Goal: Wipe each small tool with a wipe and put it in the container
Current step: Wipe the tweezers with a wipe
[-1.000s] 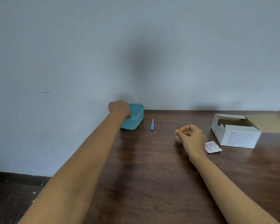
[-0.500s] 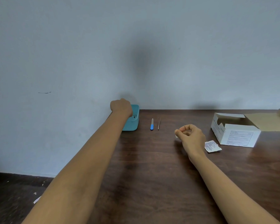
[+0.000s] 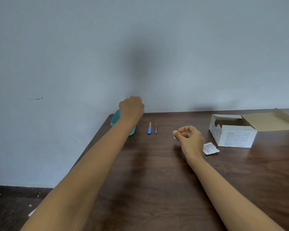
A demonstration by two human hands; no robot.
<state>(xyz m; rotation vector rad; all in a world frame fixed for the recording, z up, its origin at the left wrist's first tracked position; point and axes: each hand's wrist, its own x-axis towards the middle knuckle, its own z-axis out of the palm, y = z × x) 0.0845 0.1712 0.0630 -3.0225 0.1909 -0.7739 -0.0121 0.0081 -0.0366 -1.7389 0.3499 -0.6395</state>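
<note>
Tabletop (image 3: 157,180) of dark wood filled the lower view, beneath a pale wall. At three o'clock sat an open cardboard box (image 3: 232,135), a torn wipe packet (image 3: 210,148) just beside it. At eleven o'clock the teal container (image 3: 115,118), level a second earlier, had been tipped and dragged toward the table's corner by the left hand (image 3: 131,107), curled into a fist over it; likely a cleaned tool had gone in. The right hand (image 3: 189,137) was closed, pinching a small white wipe (image 3: 174,133). Between them lay a blue-handled nail file (image 3: 149,128) and tweezers (image 3: 156,127), apparently still awaiting wiping.
</note>
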